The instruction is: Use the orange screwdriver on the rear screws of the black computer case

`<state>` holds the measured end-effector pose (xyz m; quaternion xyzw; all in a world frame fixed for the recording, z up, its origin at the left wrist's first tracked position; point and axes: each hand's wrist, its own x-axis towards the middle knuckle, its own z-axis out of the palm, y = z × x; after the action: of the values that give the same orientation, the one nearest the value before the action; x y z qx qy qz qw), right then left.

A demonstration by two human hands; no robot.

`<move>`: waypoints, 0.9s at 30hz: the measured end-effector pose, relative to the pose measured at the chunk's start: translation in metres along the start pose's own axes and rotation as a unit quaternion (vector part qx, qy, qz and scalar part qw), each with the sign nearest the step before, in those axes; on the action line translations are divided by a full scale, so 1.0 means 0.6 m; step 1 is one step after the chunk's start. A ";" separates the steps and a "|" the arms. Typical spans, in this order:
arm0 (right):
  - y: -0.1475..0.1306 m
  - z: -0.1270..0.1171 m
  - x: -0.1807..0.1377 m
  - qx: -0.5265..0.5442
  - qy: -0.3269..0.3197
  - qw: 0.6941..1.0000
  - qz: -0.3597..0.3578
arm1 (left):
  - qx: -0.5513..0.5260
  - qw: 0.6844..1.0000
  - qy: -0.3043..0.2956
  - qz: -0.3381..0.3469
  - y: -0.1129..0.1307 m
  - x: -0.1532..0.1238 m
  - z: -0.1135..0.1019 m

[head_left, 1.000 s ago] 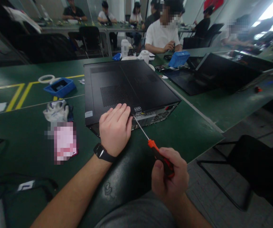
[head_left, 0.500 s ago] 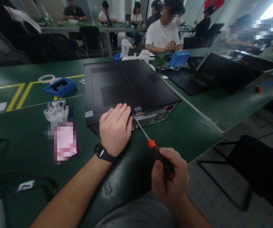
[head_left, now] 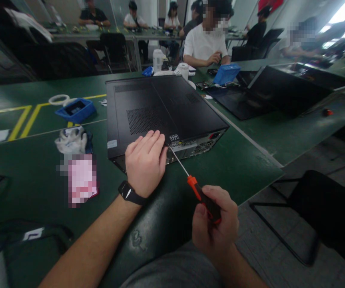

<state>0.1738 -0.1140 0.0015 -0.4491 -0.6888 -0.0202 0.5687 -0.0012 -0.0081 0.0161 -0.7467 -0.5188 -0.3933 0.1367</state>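
A black desktop computer case (head_left: 172, 102) lies flat on the green table, its rear panel with ports and fan grille facing me. My left hand (head_left: 146, 156) rests on the near edge of its top, fingers stretched out. In my right hand (head_left: 217, 220) is a screwdriver (head_left: 194, 186) with an orange and black handle. Its thin shaft points up and left, and the tip meets the rear edge of the case beside my left thumb. Whether a screw sits under the tip is too small to tell.
Left of the case are a blue tray (head_left: 78, 111), white rolls of tape (head_left: 58, 99), gloves (head_left: 73, 140) and a blurred pink item (head_left: 82, 178). Cables lie at the lower left. Across the table sits a person in white (head_left: 205, 48). A black chair (head_left: 325, 212) stands right.
The screwdriver handle has turned slightly in my right hand, showing more orange. My left hand and the case have hardly moved.
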 end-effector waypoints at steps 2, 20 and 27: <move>-0.002 0.000 -0.001 -0.006 0.004 1.000 0.006 | -0.002 1.000 0.000 -0.001 0.000 0.000 0.000; -0.006 -0.003 0.004 -0.030 -0.006 0.999 0.017 | 0.017 1.000 0.011 0.017 -0.001 0.001 0.002; -0.004 -0.005 0.017 -0.004 -0.016 1.000 -0.009 | 0.017 1.000 0.010 0.019 -0.003 -0.001 0.004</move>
<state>0.1752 -0.1111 0.0122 -0.4451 -0.7022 -0.0210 0.5553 -0.0017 -0.0062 0.0141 -0.7497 -0.5098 -0.3895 0.1621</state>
